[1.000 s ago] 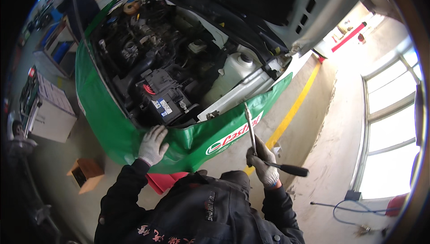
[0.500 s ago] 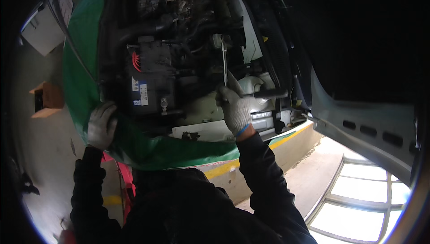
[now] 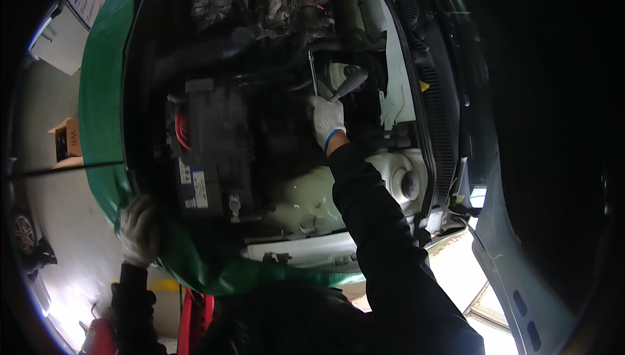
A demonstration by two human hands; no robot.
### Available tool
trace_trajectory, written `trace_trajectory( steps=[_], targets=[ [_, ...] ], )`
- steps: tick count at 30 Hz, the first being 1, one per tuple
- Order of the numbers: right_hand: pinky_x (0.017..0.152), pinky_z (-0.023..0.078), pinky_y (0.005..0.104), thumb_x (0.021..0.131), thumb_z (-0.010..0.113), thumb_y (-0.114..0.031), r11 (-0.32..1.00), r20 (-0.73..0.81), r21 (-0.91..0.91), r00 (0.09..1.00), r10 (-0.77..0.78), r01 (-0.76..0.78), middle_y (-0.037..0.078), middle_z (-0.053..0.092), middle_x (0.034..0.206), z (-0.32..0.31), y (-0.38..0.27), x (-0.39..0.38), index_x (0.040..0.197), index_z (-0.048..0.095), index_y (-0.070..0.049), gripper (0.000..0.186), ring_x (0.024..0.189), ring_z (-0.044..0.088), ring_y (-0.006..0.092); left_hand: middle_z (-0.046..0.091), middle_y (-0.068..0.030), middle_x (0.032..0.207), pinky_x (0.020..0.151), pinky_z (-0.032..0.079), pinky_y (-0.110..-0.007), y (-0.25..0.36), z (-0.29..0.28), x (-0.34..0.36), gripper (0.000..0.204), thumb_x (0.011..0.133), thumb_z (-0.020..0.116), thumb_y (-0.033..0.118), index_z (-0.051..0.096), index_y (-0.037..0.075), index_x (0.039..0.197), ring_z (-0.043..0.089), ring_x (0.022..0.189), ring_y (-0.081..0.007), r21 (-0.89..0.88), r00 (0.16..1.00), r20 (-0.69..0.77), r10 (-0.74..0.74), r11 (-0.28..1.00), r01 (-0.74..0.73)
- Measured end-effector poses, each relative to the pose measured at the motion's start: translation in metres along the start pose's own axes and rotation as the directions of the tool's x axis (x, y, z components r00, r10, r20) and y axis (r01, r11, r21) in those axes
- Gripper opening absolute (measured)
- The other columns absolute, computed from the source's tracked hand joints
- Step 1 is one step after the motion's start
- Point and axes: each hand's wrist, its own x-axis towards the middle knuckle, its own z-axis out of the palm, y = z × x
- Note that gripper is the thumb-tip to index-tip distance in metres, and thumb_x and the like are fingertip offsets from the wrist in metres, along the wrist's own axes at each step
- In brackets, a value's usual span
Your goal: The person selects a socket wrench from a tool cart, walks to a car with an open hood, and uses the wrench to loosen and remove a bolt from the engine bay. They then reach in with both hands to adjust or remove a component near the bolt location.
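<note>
My right hand [image 3: 327,115], in a white glove, reaches deep into the engine bay with fingers closed on a long steel tool [image 3: 312,71] and a thick dark handle [image 3: 351,81] angled off it. The steel tip is among dark hoses [image 3: 325,47] below the engine [image 3: 280,10]. To its left sits the black battery [image 3: 211,143] with a red piece on it. My left hand [image 3: 138,228], also gloved, rests on the green cover [image 3: 104,94] along the car's edge, fingers slightly bent and apart.
The raised hood [image 3: 547,127] fills the right side, dark underneath. A washer reservoir or strut area [image 3: 409,184] is near my right forearm. At far left are a pale cabinet [image 3: 58,45], a cardboard box [image 3: 68,140] and a wheel [image 3: 25,234]; red equipment [image 3: 198,316] is below.
My right hand and tool have moved from outside the front edge to farther into the engine bay. My view has shifted over the bay; my left hand stays on the green cover.
</note>
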Motion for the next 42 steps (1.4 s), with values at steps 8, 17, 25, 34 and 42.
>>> trace_trajectory(
  steps=[8, 17, 25, 34, 42],
  targets=[
    [0.064, 0.050, 0.0291, 0.097, 0.070, -0.007, 0.973, 0.019, 0.176, 0.987, -0.158, 0.152, 0.000, 0.068, 0.084, 0.020, 0.005, 0.042, 0.106, 0.076, -0.004, 0.011, 0.072, 0.063, 0.0121, 0.071, -0.0227, 0.135, 0.108, 0.053, -0.056, 0.000, -0.001, 0.009, 0.040, 0.083, 0.068, 0.011, 0.071, -0.001, 0.122, 0.067, 0.128, -0.0465, -0.038, 1.000, 0.030, 0.002, 0.999, 0.000],
    [0.062, 0.049, 0.0291, 0.100, 0.067, -0.004, 0.958, 0.035, 0.204, 0.976, -0.214, 0.203, 0.001, 0.068, 0.087, 0.018, 0.014, 0.054, 0.111, 0.075, -0.004, 0.013, 0.071, 0.062, 0.0123, 0.069, -0.0240, 0.136, 0.107, 0.053, -0.058, 0.001, -0.005, 0.012, 0.042, 0.083, 0.067, 0.012, 0.069, 0.000, 0.123, 0.066, 0.128, -0.0488, -0.075, 0.998, 0.070, -0.004, 0.997, 0.009],
    [0.061, 0.046, 0.0286, 0.102, 0.066, -0.003, 0.930, 0.108, 0.334, 0.973, -0.202, 0.156, 0.004, 0.068, 0.087, 0.018, 0.015, 0.057, 0.107, 0.072, 0.000, 0.008, 0.070, 0.060, 0.0126, 0.068, -0.0245, 0.139, 0.111, 0.052, -0.058, 0.002, -0.006, 0.011, 0.042, 0.084, 0.068, 0.011, 0.069, -0.001, 0.124, 0.063, 0.131, -0.0494, -0.066, 0.993, 0.117, -0.031, 0.997, 0.039],
    [0.060, 0.047, 0.0251, 0.107, 0.057, 0.000, 0.536, 0.499, 0.759, 0.859, -0.117, -0.369, 0.006, 0.065, 0.099, 0.009, 0.016, 0.065, 0.146, 0.064, -0.008, 0.041, 0.073, 0.054, 0.0100, 0.069, -0.0241, 0.135, 0.112, 0.051, -0.060, 0.007, 0.000, 0.013, 0.037, 0.088, 0.066, 0.012, 0.071, 0.001, 0.123, 0.064, 0.130, -0.0495, -0.017, 0.995, 0.099, -0.006, 1.000, 0.008],
    [0.060, 0.043, 0.0246, 0.105, 0.064, -0.001, 0.869, 0.292, 0.494, 0.937, -0.193, 0.025, 0.005, 0.069, 0.096, 0.016, 0.019, 0.059, 0.143, 0.067, -0.003, 0.038, 0.076, 0.059, 0.0085, 0.072, -0.0217, 0.121, 0.096, 0.056, -0.055, 0.164, 0.007, 0.173, 0.042, 0.078, 0.070, -0.005, 0.071, 0.004, 0.119, 0.068, 0.114, -0.0436, -0.282, 0.982, 0.023, 0.190, 0.943, -0.176]
  ],
)
